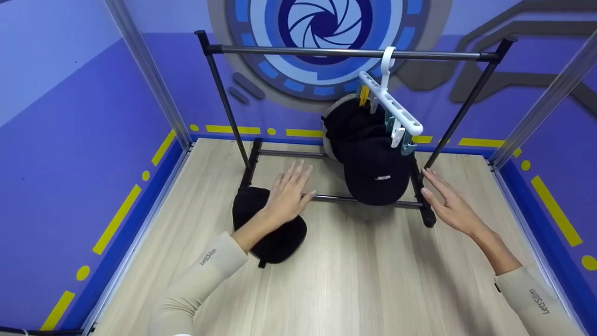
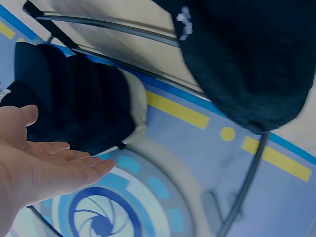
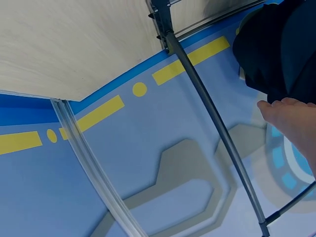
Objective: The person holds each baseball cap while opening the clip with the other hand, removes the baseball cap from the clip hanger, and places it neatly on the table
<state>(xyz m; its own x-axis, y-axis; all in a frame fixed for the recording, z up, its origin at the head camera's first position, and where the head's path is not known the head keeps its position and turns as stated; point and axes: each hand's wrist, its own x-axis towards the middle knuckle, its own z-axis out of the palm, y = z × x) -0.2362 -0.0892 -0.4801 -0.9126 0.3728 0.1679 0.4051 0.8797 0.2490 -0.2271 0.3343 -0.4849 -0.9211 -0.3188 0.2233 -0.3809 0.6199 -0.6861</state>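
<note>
Several dark caps (image 1: pixel 378 172) hang in a row from a white clip hanger (image 1: pixel 392 109), whose hook sits over the rack's top bar; the rearmost has a pale part. Another black cap (image 1: pixel 280 240) lies on the wooden surface at the left, partly covered by my left forearm. My left hand (image 1: pixel 287 193) is over that cap's far edge, fingers extended, holding nothing. My right hand (image 1: pixel 450 205) is to the right of the hanging caps beside the rack's foot, fingers straight and holding nothing. In the left wrist view the left palm (image 2: pixel 44 170) faces up, with the hanging caps behind it.
A dark metal rack (image 1: pixel 350 52) stands against the back wall, with slanted side posts and low crossbars (image 1: pixel 336 199). Blue panels (image 1: pixel 60 140) with yellow dashes enclose the wooden surface (image 1: pixel 354 280). Coloured clothes pegs (image 1: pixel 408 145) dangle along the hanger.
</note>
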